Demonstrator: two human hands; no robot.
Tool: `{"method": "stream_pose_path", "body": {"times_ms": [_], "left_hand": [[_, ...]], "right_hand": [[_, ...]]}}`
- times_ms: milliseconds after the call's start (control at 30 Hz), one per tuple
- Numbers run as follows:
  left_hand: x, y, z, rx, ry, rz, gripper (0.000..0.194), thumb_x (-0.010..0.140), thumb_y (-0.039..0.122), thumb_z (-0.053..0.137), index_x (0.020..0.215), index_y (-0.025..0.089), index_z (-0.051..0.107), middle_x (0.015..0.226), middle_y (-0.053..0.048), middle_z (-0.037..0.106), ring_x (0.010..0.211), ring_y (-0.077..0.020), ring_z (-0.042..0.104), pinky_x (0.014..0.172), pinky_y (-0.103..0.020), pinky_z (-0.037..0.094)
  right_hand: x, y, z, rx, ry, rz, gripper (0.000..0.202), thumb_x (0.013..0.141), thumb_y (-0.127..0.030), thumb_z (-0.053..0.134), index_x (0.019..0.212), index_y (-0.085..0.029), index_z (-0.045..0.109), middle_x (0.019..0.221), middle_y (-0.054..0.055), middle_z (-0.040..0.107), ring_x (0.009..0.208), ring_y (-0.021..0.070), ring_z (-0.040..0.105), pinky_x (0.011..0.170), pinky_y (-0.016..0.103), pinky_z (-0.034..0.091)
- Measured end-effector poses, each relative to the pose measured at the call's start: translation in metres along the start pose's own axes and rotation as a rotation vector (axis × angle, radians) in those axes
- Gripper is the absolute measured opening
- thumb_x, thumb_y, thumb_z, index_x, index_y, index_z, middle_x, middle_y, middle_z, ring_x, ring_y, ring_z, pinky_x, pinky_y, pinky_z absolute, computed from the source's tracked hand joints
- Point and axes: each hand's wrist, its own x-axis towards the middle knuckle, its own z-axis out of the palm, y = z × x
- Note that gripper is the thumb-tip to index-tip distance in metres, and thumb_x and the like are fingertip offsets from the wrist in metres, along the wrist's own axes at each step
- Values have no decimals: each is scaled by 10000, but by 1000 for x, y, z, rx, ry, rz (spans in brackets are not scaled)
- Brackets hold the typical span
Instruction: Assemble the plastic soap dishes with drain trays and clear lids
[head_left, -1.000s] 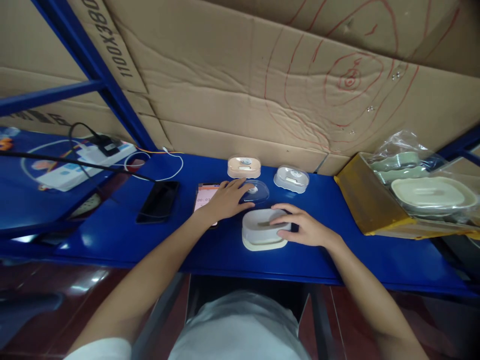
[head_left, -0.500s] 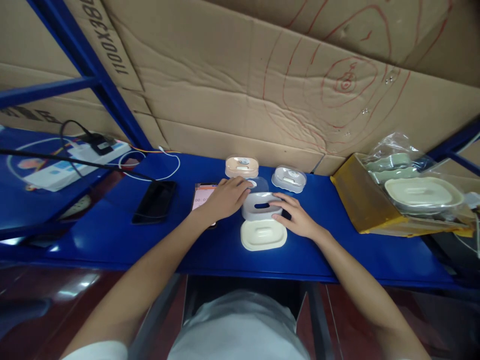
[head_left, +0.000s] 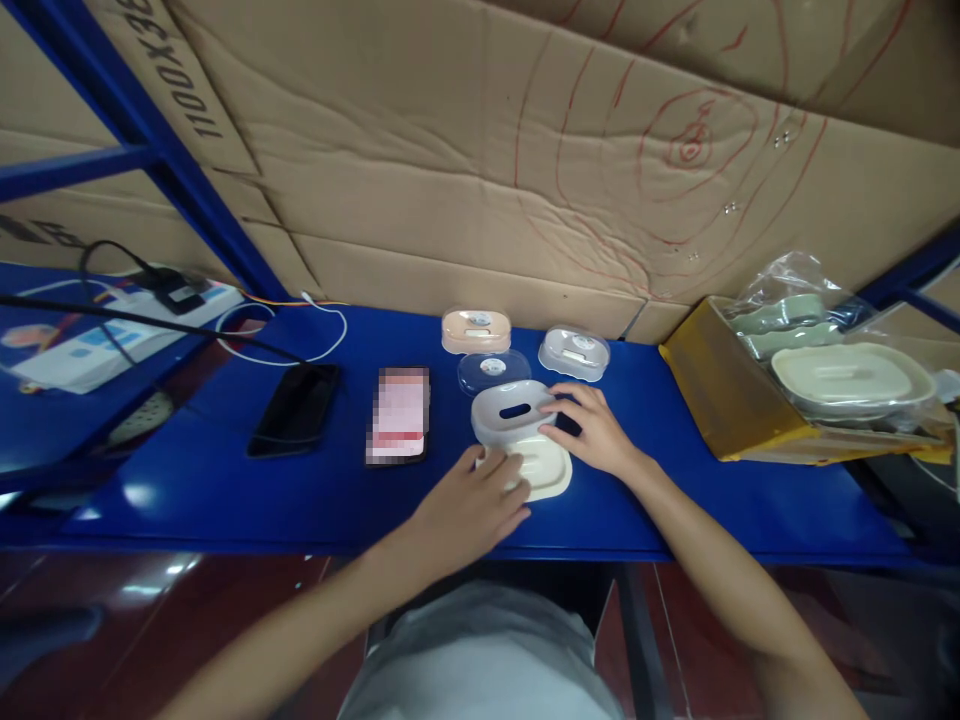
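A whitish-grey oval soap dish body (head_left: 491, 420) with a slot in its floor lies in front of me. My right hand (head_left: 589, 428) grips its right end, thumb on the front wall and fingers at the rim. Just in front of it is a cream oval tray (head_left: 553, 465) with a raised bar in the middle. Over the tray's left part hovers my left hand (head_left: 480, 505), fingers bent and slightly apart, holding nothing visible; whether it touches the tray I cannot tell. Behind the dish body lies a clear oval lid (head_left: 466, 374) with a round sticker.
At the back stand a peach soap box (head_left: 459, 338) and a greyish soap box (head_left: 553, 352), both lidded. Two phones lie left, one lit (head_left: 401, 410), one dark (head_left: 294, 408). A carton (head_left: 697, 390) with bagged dishes sits right; a power strip (head_left: 82, 350) lies far left.
My left hand has left the clear lid and come toward me, over the cream tray. The clear lid and lit phone are now uncovered. My right hand stays on the dish body.
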Motion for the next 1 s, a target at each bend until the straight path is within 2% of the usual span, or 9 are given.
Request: {"method": "stream_pose_path", "body": {"times_ms": [100, 233, 400, 567, 700, 800, 1000], "left_hand": [[-17, 17, 9, 8, 9, 31, 131, 1056, 250, 593, 1126, 197, 689, 1270, -145, 675, 1159, -329, 642, 1007, -532, 484], [-25, 21, 10, -85, 19, 9, 138, 1052, 272, 610, 1160, 227, 683, 1343, -129, 660, 1212, -326, 627, 1061, -555, 465], [-25, 18, 14, -223, 46, -157, 510, 948, 342, 770, 1418, 268, 587, 1571, -159, 515, 1400, -405, 515, 1121, -617, 438], [-28, 15, 20, -317, 56, -235, 585, 921, 350, 788, 1457, 302, 558, 1699, -146, 354, 1446, -398, 472, 1112, -584, 458], [-29, 16, 19, -326, 37, -284, 594, 884, 362, 818, 1424, 307, 576, 1621, -143, 460, 1461, -406, 450, 1129, -617, 424], [-31, 17, 17, -349, 19, -288, 599, 894, 330, 804, 1440, 304, 558, 1607, -143, 484, 1439, -387, 486, 1120, -601, 432], [-35, 13, 15, -382, 28, -308, 544, 909, 333, 786, 1411, 328, 579, 1574, -111, 528, 1414, -380, 519, 1106, -574, 441]], "right_hand": [[0, -2, 2, 14, -17, -10, 242, 1022, -450, 676, 1192, -288, 734, 1392, 109, 659, 1328, 326, 606, 1090, 515, 452], [0, -8, 0, 22, -50, -40, 265, 1046, -446, 640, 1241, -284, 716, 1426, 120, 644, 1345, 329, 597, 1104, 528, 437], [0, -7, -8, 32, -15, -20, 279, 1091, -403, 554, 1305, -272, 676, 1445, 129, 623, 1381, 315, 577, 1124, 518, 427], [-1, -4, -11, 43, -15, -10, 291, 1097, -396, 540, 1327, -270, 665, 1442, 132, 617, 1375, 304, 588, 1115, 512, 459], [0, -8, -10, 45, -24, -21, 294, 1096, -411, 540, 1319, -283, 682, 1437, 125, 621, 1343, 303, 612, 1108, 517, 480], [0, -10, -12, 41, -24, -31, 297, 1094, -409, 545, 1320, -276, 685, 1442, 133, 620, 1332, 305, 620, 1107, 524, 480], [-3, -6, -11, 28, -125, -61, 377, 1031, -445, 666, 1384, -313, 677, 1574, 137, 544, 1438, 355, 537, 1128, 578, 455]]}}
